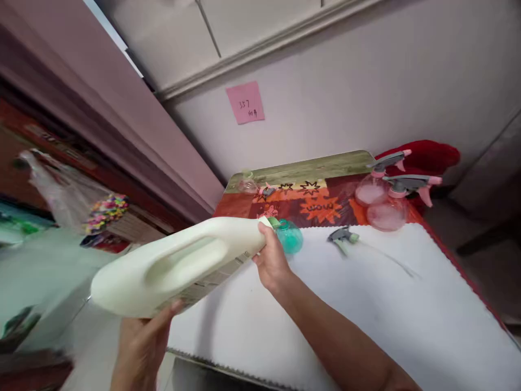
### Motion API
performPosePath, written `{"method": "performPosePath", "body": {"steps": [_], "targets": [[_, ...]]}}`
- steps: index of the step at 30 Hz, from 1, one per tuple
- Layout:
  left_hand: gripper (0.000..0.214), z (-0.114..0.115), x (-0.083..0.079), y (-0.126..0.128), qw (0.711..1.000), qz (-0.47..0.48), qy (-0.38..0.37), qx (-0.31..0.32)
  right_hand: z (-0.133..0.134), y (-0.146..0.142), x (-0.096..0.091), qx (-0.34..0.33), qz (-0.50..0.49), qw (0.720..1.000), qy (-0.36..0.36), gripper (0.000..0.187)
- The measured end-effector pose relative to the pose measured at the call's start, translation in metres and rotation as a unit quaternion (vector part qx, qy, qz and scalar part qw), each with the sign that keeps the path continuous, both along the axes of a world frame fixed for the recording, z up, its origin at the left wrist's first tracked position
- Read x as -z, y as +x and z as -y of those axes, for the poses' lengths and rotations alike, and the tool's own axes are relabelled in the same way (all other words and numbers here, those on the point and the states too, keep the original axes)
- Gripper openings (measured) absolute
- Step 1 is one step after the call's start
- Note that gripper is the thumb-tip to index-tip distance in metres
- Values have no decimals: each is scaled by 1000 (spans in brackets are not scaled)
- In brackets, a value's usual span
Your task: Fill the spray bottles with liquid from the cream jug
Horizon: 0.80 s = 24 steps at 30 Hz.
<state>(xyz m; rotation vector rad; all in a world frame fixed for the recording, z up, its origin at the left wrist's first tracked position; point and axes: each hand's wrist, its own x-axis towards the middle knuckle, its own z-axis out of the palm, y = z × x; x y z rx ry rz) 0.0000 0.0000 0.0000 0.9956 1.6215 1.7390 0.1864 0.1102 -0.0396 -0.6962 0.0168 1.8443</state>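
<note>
A large cream-white jug (175, 260) with a moulded handle lies tilted almost flat in the air, its neck pointing right. My left hand (148, 326) holds it from below near its broad base, fingers partly hidden behind it. Around the neck, my right hand (273, 255) is closed. The jug's mouth is right at the opening of a small teal round spray bottle (291, 237), which stands without its spray head; whether the two touch I cannot tell. A grey and green spray head (344, 237) with a thin tube lies on the white cloth to the right.
Two pink spray bottles (386, 214) with heads on stand at the table's right. A clear bottle (247, 183) and a pink-grey spray head (266, 190) are at the back left. A pink note (246, 103) is on the wall. Colourful items in a plastic bag (61, 190) hang left.
</note>
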Motion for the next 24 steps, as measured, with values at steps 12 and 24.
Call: {"method": "performPosePath", "body": {"steps": [12,24], "targets": [[83,3,-8,1,1000,-1,-7,3,-1,2,0,0,-13,1000,2,38],[84,3,-12,4,1000,0,-21,-15,0,3,-1,-3,-18,1000,2,36]]}}
